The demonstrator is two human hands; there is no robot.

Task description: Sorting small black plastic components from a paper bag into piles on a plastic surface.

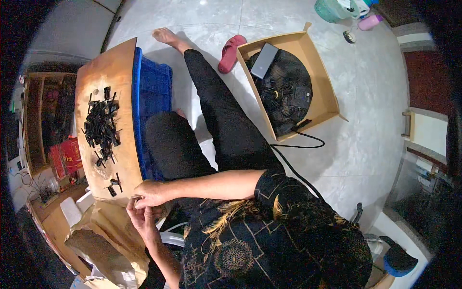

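Small black plastic parts (102, 123) lie heaped on a wooden desk (103, 62) over a blue crate (158, 79), near the left hand (146, 226) and right hand (152, 192), fingers bunched, pinching what I cannot tell, a brown paper bag (130, 243) alongside, while an open cardboard box (323, 86) holds black items (302, 98) and a grey slab (264, 60).
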